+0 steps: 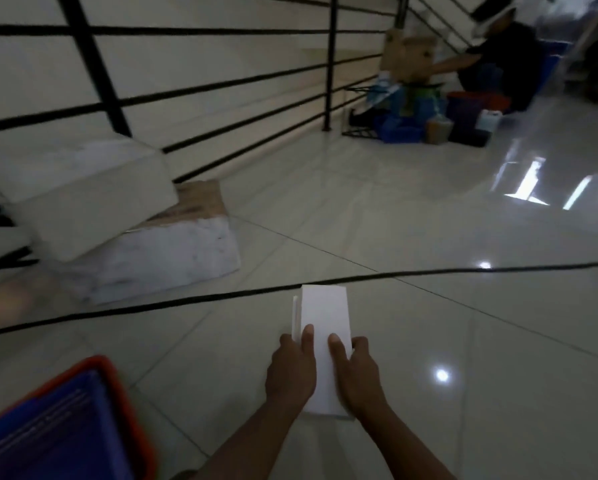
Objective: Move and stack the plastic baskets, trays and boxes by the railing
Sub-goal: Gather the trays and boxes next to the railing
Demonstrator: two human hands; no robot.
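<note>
Both hands hold a small white box above the glossy tiled floor [429, 237], low in the middle of the view. Behind them, a black railing [221, 84] of horizontal bars runs across the top, from the left toward the far right. Against it on the left, a large white box [83, 195] sits tilted on a second white box [173, 258] with a brown top. At the bottom left corner is a blue basket with an orange rim [65, 427]. Far off at the top right, a pile of blue and dark plastic containers [429, 116] stands by the railing, a seated person [498, 60] beside it. Smallest, the white box [325, 317]: the left hand [290, 372] and right hand [356, 375] each have a clasping grip on its near end, thumbs on top.
</note>
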